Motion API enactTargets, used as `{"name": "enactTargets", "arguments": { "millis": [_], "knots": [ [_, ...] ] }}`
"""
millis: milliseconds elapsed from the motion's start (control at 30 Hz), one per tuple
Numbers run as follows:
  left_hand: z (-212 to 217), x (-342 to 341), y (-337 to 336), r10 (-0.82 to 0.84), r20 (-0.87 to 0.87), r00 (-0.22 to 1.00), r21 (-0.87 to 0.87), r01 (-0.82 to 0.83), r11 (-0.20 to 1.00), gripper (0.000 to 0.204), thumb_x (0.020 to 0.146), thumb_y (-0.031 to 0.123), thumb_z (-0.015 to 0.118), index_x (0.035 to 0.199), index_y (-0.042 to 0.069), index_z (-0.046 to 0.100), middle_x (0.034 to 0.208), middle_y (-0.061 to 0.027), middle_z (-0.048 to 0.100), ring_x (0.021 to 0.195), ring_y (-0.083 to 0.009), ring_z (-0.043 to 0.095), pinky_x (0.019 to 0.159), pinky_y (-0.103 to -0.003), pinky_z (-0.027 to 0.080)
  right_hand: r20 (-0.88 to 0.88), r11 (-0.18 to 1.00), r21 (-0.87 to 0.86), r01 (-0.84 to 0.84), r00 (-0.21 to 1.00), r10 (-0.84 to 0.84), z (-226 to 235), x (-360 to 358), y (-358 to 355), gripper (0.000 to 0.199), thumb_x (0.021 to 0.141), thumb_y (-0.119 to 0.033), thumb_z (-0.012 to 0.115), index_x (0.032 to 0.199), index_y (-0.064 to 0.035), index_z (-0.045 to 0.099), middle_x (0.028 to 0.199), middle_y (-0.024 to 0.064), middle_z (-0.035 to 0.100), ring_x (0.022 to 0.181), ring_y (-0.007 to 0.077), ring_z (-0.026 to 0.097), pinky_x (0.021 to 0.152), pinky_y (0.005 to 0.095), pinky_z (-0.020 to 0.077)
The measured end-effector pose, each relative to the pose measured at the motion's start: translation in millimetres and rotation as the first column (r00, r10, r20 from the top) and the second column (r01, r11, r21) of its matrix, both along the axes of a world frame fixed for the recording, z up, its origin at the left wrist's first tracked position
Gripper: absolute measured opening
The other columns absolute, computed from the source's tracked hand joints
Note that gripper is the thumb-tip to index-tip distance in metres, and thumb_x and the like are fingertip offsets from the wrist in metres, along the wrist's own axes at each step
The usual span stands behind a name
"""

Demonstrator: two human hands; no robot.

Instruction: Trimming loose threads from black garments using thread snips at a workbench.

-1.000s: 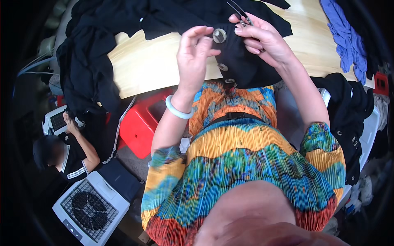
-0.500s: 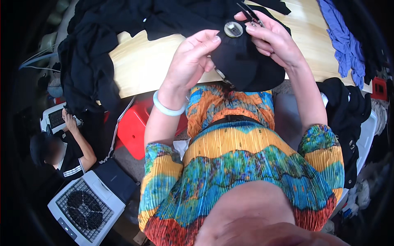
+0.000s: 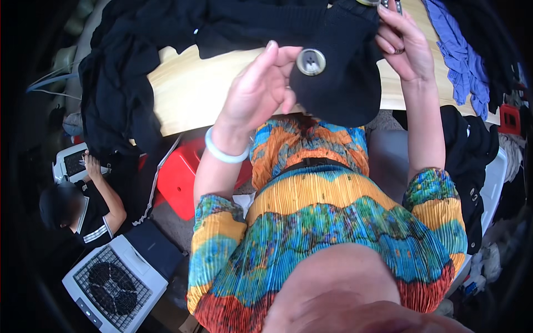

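Observation:
A black knitted garment (image 3: 341,91) hangs over the table's near edge, in front of my lap. A large round button (image 3: 311,61) with a pale rim and dark middle sits on its left part. My left hand (image 3: 261,86) is at the garment's left edge, thumb raised apart from the fingers. Its index fingertip touches the button's edge. Up at the right, my right hand (image 3: 408,41) is closed around small thread snips (image 3: 392,6), cut off by the picture's top. Beside those fingers another button (image 3: 367,2) shows partly.
More black fabric (image 3: 119,83) covers the left and back of the pale wooden table (image 3: 186,91). Blue-violet cloth (image 3: 463,61) lies at the right. A red stool (image 3: 180,177) stands below the table. At the left, another person (image 3: 105,194) sits near a white fan unit (image 3: 116,283).
My right hand has moved up and to the right with the snips. My left thumb has lifted away from its fingers. The garment has shifted, and a button now faces up beside my left hand.

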State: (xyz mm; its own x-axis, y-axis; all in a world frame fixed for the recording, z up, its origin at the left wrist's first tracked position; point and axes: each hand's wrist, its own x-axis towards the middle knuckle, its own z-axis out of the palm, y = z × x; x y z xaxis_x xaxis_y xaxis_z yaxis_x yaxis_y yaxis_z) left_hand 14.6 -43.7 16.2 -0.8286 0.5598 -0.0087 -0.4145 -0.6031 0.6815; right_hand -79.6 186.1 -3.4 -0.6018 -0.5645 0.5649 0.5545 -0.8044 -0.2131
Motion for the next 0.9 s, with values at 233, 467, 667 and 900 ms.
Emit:
{"name": "enactTargets", "arguments": {
  "millis": [233, 467, 667, 900],
  "knots": [
    [9.1, 5.4, -5.3, 0.088, -0.071, 0.994, -0.22, -0.101, 0.97, 0.043, 0.077, -0.005, 0.048, 0.119, -0.001, 0.041, 0.099, -0.0078, 0.056, 0.062, -0.0049, 0.054, 0.047, -0.015, 0.043, 0.023, 0.44, 0.847, 0.299, 0.806, -0.592, 29.1, 31.4, -5.4, 0.008, 0.081, -0.002, 0.051, 0.084, -0.009, 0.049, 0.054, -0.0059, 0.037, 0.037, 0.0036, 0.03, 0.035, 0.0166, 0.0242],
    [5.2, 2.2, 2.3, 0.117, -0.142, 0.983, -0.351, -0.161, 0.923, 0.043, 0.078, -0.002, 0.049, 0.12, 0.0, 0.039, 0.093, -0.0051, 0.058, 0.064, -0.0036, 0.052, 0.047, -0.014, 0.042, -0.12, 0.407, 0.822, 0.398, 0.82, -0.559, -4.0, 27.4, 7.7, 0.028, 0.082, -0.008, 0.051, 0.11, -0.0018, 0.049, 0.061, -0.0074, 0.037, 0.039, -0.001, 0.024, 0.036, 0.015, 0.0221],
    [-0.7, -0.4, 4.1, 0.11, -0.139, 0.984, -0.356, -0.153, 0.922, 0.042, 0.079, -0.001, 0.045, 0.12, 0.0, 0.038, 0.096, -0.0063, 0.057, 0.066, -0.0044, 0.051, 0.049, -0.016, 0.043, -0.165, 0.342, 0.861, 0.376, 0.843, -0.512, -20.3, 24.9, 21.6, 0.028, 0.083, -0.007, 0.05, 0.11, -0.0018, 0.048, 0.065, -0.0059, 0.041, 0.045, 0.0, 0.031, 0.04, 0.015, 0.0259],
    [-1.9, -1.6, 13.8, 0.111, -0.113, 0.987, -0.393, -0.147, 0.908, 0.042, 0.079, -0.001, 0.045, 0.121, 0.001, 0.036, 0.096, -0.0069, 0.056, 0.066, -0.0052, 0.051, 0.05, -0.016, 0.044, -0.745, -0.137, 0.525, 0.84, 0.377, -0.551, -8.3, 36.0, -7.3, 0.024, 0.074, -0.003, 0.055, 0.098, -0.0017, 0.049, 0.078, 0.002, 0.056, 0.06, 0.0103, 0.05, 0.056, 0.0234, 0.0425]
  ]
}}
